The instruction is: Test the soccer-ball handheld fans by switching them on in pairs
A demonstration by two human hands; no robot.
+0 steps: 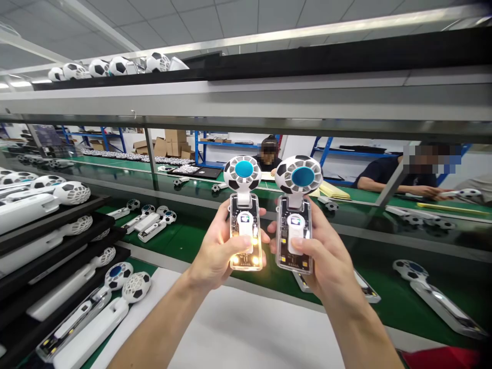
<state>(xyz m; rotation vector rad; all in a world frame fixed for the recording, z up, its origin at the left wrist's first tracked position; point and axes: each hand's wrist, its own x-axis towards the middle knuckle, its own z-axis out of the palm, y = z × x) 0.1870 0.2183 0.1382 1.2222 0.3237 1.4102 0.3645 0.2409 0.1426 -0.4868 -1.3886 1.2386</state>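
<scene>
Raised side by side in front of me are two handheld fans with soccer-ball heads, blue round centres and clear bodies showing dark circuit boards. My left hand (pixel 217 246) is closed around the left fan (pixel 243 171), its thumb on the white strip down the front. Warm yellow lights glow in the lower part of that body. Closed on the right fan (pixel 303 177) is my right hand (pixel 326 251), its thumb likewise on the white strip. The lamps in this one look unlit. Small displays shine on both. The fans are upright and apart.
Black trays (pixel 96 223) of similar fans are stacked at the left. More fans (pixel 154 220) lie on the green conveyor belt (pixel 188 246). White paper (pixel 253 328) covers the bench before me. An overhead shelf (pixel 246 102) crosses above. Two people sit across the belt.
</scene>
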